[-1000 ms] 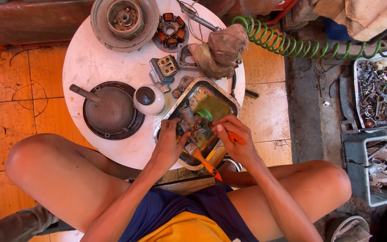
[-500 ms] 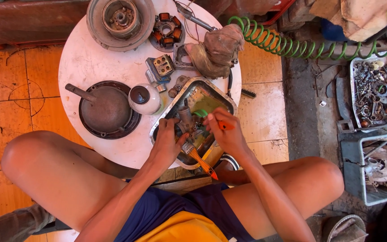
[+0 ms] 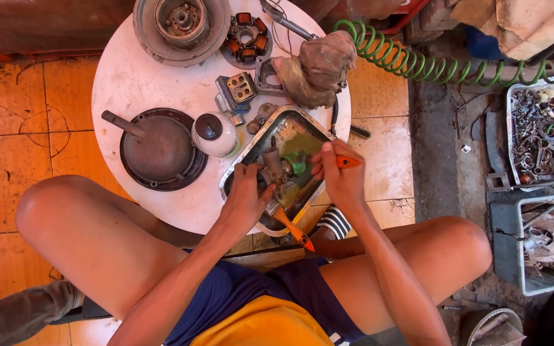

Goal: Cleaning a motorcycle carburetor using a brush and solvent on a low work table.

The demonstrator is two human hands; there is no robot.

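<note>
Grimy metal, the carburetor sits in the steel tray on the white round table, steadied by my left hand, whose fingers curl round its body. My right hand pinches an orange-handled tool at its top. I judge it best to grip firmly, keep the work over the tray, and leave the orange brush within reach.

- Your left hand covers part of the metal part in the tray, so you can't see your grip.
- Your right hand hides most of the orange-handled tool; its tip is out of sight.
- The round housing is cut off by the top edge.
- The bin parts are too small to tell apart.
</note>
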